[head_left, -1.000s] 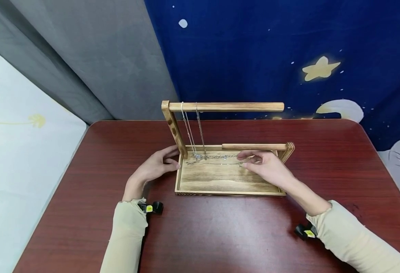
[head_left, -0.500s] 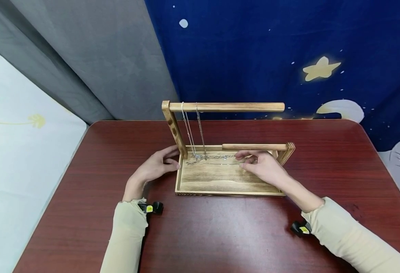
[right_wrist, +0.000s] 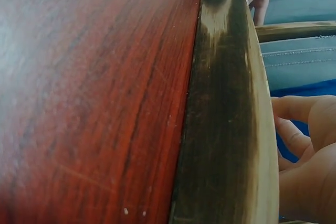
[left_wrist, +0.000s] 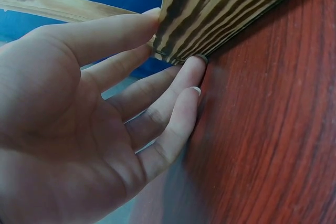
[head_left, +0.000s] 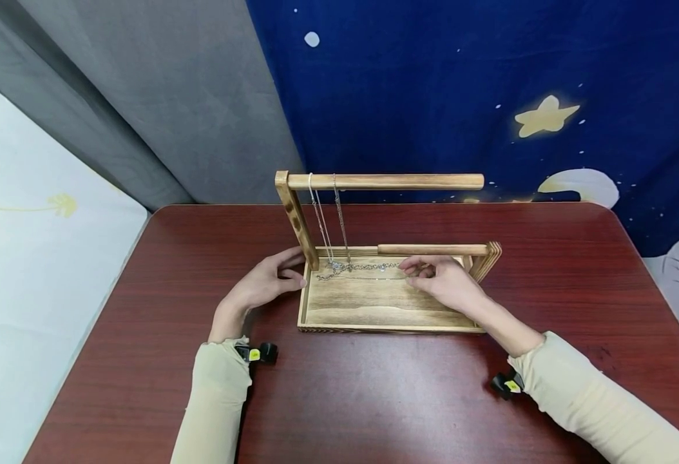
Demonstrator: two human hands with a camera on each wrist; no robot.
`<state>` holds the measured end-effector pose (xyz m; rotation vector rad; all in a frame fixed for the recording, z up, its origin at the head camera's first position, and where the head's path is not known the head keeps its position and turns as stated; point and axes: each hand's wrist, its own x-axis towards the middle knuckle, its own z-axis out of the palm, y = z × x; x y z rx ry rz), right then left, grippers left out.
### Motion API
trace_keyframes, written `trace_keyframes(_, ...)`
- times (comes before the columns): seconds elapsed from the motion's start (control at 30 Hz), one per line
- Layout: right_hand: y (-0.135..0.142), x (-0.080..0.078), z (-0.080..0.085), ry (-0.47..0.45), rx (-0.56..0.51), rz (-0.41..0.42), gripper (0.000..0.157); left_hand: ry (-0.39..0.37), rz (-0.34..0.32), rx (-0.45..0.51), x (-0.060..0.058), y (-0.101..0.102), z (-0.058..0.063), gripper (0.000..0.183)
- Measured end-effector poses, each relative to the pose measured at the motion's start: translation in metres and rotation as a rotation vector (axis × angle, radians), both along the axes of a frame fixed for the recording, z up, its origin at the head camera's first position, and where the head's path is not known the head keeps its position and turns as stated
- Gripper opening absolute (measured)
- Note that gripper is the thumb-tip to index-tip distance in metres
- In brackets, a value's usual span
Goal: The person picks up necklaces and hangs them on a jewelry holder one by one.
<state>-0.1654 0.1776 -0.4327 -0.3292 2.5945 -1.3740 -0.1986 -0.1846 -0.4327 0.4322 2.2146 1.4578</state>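
Note:
A wooden jewelry stand [head_left: 394, 316] with a shallow tray and two rods sits on the table. My left hand [head_left: 261, 280] grips its left end, thumb at the side wall and fingers round the back corner, as the left wrist view shows. A silver chain necklace [head_left: 368, 267] lies stretched along the tray's back part. My right hand [head_left: 446, 283] reaches over the tray's right half, bent fingertips right at the necklace's right end. I cannot tell whether they pinch it. In the right wrist view the tray's front wall [right_wrist: 226, 108] hides those fingertips.
Pale and silver necklaces [head_left: 323, 225] hang from the left part of the upper rod [head_left: 386, 182]. A shorter lower rod [head_left: 432, 249] runs along the tray's back right. The dark red table [head_left: 374, 393] extends around the stand, with curtains [head_left: 461, 84] behind it.
My right hand has shifted slightly left over the tray, its forearm moving with it. My left hand, the stand and the hanging necklaces stay put.

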Motion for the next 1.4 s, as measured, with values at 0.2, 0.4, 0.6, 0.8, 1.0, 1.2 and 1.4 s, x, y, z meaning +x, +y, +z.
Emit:
trace_keyframes(0.2,-0.001,-0.002,-0.002,-0.015,0.004,-0.025,0.022,-0.014,-0.001,-0.011,-0.001,0.000,0.000,0.072)
trace_keyframes(0.4,-0.003,-0.006,-0.004,-0.058,0.014,-0.046,0.022,-0.017,0.003,-0.023,-0.002,0.001,0.003,0.073)
trace_keyframes(0.6,-0.005,-0.007,-0.006,-0.116,-0.027,-0.081,0.022,-0.021,-0.005,-0.025,-0.002,0.001,0.003,0.073)
trace_keyframes(0.8,-0.008,-0.007,-0.008,-0.113,-0.034,-0.101,0.018,-0.016,0.003,-0.036,-0.001,0.000,0.002,0.073)
trace_keyframes(1.0,-0.011,-0.007,-0.007,-0.108,-0.007,-0.115,0.016,-0.008,-0.001,-0.029,-0.001,0.000,0.001,0.073)
trace_keyframes(1.2,-0.016,-0.006,-0.009,-0.052,0.109,-0.117,0.012,-0.009,-0.005,-0.034,-0.002,-0.001,-0.001,0.073)
trace_keyframes(1.4,-0.019,-0.006,-0.010,-0.034,0.166,-0.119,0.011,-0.004,-0.013,-0.032,-0.001,-0.001,0.000,0.074)
